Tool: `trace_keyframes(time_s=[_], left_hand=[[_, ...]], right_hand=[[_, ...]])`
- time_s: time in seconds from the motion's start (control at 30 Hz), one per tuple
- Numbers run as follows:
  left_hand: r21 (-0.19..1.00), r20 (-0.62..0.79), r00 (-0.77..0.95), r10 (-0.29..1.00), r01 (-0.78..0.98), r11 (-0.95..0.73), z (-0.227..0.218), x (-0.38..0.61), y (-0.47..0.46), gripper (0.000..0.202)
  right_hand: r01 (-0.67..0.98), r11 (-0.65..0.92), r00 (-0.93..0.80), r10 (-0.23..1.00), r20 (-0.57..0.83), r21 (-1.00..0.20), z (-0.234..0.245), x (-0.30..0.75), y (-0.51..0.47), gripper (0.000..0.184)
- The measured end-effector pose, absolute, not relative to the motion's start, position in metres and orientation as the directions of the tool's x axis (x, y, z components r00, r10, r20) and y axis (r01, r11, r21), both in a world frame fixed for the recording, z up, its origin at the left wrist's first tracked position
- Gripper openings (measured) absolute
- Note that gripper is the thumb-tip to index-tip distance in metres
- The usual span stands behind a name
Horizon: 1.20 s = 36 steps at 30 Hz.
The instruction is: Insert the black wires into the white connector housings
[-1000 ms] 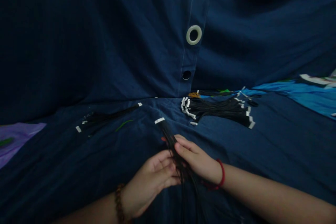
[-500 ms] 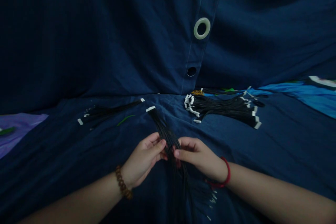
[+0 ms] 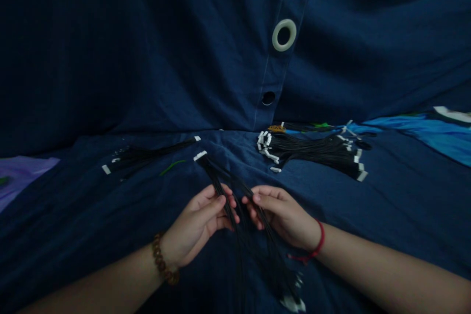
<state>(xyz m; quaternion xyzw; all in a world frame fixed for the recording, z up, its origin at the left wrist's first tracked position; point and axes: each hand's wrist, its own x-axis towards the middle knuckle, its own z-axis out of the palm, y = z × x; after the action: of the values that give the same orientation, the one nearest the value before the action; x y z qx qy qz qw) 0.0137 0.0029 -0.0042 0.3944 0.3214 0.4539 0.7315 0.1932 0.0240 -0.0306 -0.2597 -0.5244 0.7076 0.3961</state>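
A bunch of thin black wires (image 3: 212, 171) fans out from a white connector (image 3: 200, 156) at its far end. My left hand (image 3: 209, 213) pinches one strand group of it between thumb and fingers. Another group of the same wires is gripped by my right hand (image 3: 275, 208), so the bunch is parted in a V between the hands. The wires hang toward me, and white ends (image 3: 293, 303) show below my right hand, blurred. A brown bead bracelet (image 3: 162, 260) circles my left wrist and a red cord (image 3: 319, 240) my right.
A thick pile of black wire harnesses with white connectors (image 3: 312, 149) lies at the back right. To the left rests a smaller black wire bundle (image 3: 154, 149), with a thin green strip (image 3: 172, 167) close by. Dark blue cloth (image 3: 147, 59) hangs behind, with a pale grommet ring (image 3: 284, 35).
The wires, held as one bunch before, are now split into two groups, one in each hand. My left hand and the white connector have shifted slightly left. White ends now show lower right.
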Motion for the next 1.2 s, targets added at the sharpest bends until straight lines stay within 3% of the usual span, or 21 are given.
trace_keyframes(time_s=[0.2, 0.3, 0.37, 0.43, 0.5, 0.6, 0.7, 0.83, 0.97, 1.1, 1.2], left_hand=[[0.907, -0.133, 0.274, 0.953, -0.354, 0.228, -0.006, 0.016, 0.006, 0.013], [0.988, -0.062, -0.033, 0.998, -0.145, 0.056, -0.009, 0.016, 0.004, 0.03], [0.996, 0.069, -0.131, 0.989, 0.072, -0.06, -0.009, 0.015, -0.002, 0.026], [0.95, 0.146, 0.079, 0.986, 0.266, -0.162, -0.006, 0.015, -0.012, 0.01], [0.891, 0.082, 0.374, 0.924, 0.388, -0.236, -0.002, 0.018, -0.023, 0.006], [0.819, -0.024, 0.462, 0.887, 0.517, -0.247, 0.001, 0.023, -0.033, 0.004], [0.875, -0.024, 0.444, 0.896, 0.442, -0.196, 0.001, 0.025, -0.031, 0.01], [0.992, 0.031, 0.408, 0.912, 0.098, -0.078, -0.003, 0.021, -0.023, 0.005], [0.985, 0.122, 0.277, 0.953, -0.155, -0.08, -0.001, 0.017, -0.022, 0.008], [0.936, 0.346, 0.155, 0.925, -0.115, -0.332, 0.012, 0.015, -0.033, 0.013], [0.838, 0.481, 0.355, 0.802, 0.083, -0.539, 0.025, 0.015, -0.049, 0.02]], right_hand=[[-0.297, -0.163, -0.604, 0.795, 0.053, -0.941, -0.029, 0.196, 0.023, 0.016], [-0.312, -0.142, -0.586, 0.807, 0.072, -0.939, -0.029, 0.196, 0.024, 0.017], [-0.327, -0.109, -0.544, 0.834, 0.093, -0.939, -0.029, 0.196, 0.024, 0.017], [-0.332, -0.065, -0.499, 0.859, 0.117, -0.941, -0.029, 0.195, 0.024, 0.015], [-0.323, -0.024, -0.468, 0.873, 0.138, -0.946, -0.028, 0.194, 0.023, 0.014], [-0.301, 0.006, -0.45, 0.881, 0.147, -0.954, -0.027, 0.193, 0.021, 0.014], [-0.292, -0.006, -0.427, 0.895, 0.125, -0.956, -0.027, 0.194, 0.021, 0.015], [-0.297, -0.051, -0.406, 0.91, 0.078, -0.954, -0.029, 0.195, 0.024, 0.017], [-0.244, -0.071, -0.421, 0.906, 0.039, -0.967, -0.034, 0.195, 0.026, 0.019], [-0.145, -0.026, -0.428, 0.903, 0.039, -0.989, -0.038, 0.191, 0.022, 0.02], [-0.054, 0.04, -0.444, 0.894, 0.06, -0.998, -0.035, 0.186, 0.013, 0.02]])
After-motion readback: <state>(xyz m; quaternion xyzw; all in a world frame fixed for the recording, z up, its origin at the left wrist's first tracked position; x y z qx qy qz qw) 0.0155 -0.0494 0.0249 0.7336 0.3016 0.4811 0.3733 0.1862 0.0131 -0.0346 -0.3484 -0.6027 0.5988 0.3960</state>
